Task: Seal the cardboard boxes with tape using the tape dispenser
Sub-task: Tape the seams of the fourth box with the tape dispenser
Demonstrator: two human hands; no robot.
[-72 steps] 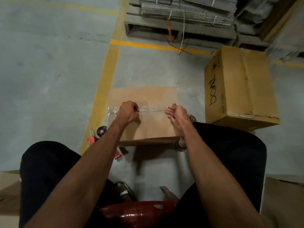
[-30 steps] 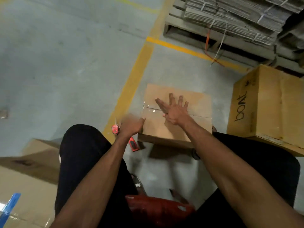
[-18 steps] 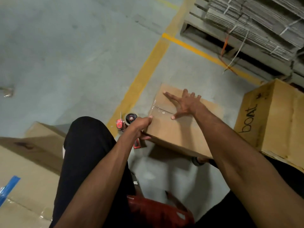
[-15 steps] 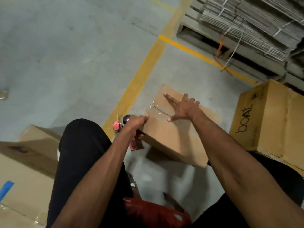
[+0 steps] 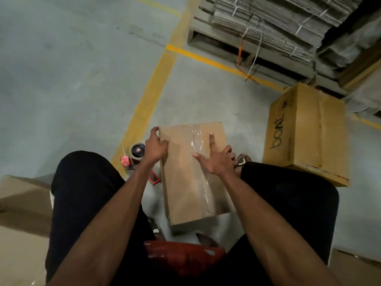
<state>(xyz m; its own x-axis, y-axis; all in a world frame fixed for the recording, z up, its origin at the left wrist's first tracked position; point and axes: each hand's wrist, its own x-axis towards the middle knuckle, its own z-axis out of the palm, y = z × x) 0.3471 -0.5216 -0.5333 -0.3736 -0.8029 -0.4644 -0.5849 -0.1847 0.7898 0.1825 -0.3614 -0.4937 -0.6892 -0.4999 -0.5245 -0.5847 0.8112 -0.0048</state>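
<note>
A brown cardboard box sits between my knees, its long side running away from me, with a strip of clear tape along its top seam. My left hand grips the box's far left corner, fingers curled over the edge. My right hand lies flat on the top near the tape, fingers spread. The red tape dispenser with its roll lies on the floor just left of the box, partly hidden behind my left wrist.
A larger "boat" box stands at the right. Brown boxes lie at the left edge. A pallet of bundled flat cardboard fills the back right. Yellow floor lines cross the grey concrete. A red stool is under me.
The box has been turned about a quarter turn, so the taped seam now runs away from me. My left hand moved from the near left edge to the far left corner.
</note>
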